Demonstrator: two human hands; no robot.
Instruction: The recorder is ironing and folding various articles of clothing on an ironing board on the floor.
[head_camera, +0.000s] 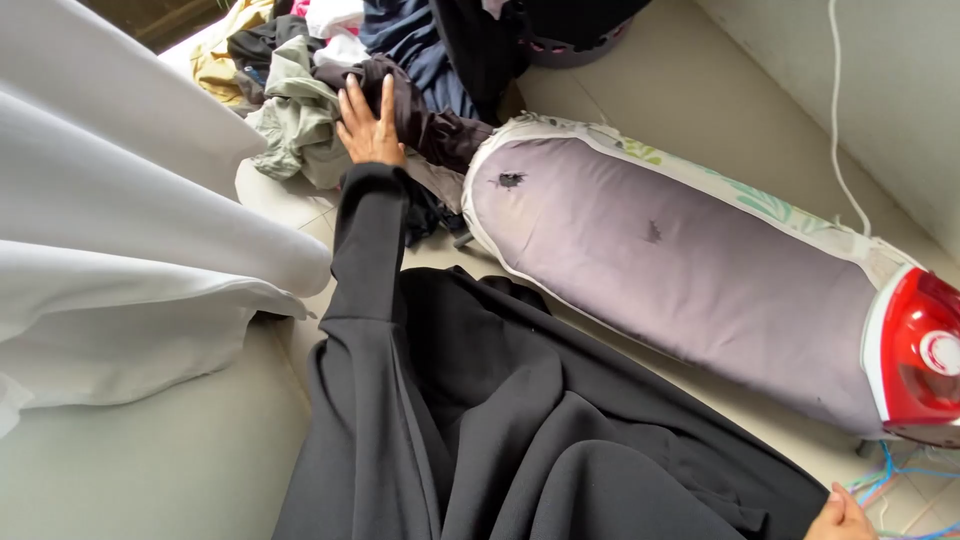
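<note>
My left hand reaches forward in a long black sleeve and lies with its fingers spread on a dark brown garment at the edge of a pile of clothes. The garment drapes onto the near end of a grey-covered ironing board. Only part of my right hand shows, at the bottom right edge, next to my black robe; its fingers are hidden.
A red and white iron sits on the right end of the board, whose cover has two burn marks. A white cord runs along the wall. White curtain fabric hangs at the left. Coloured wires lie on the floor.
</note>
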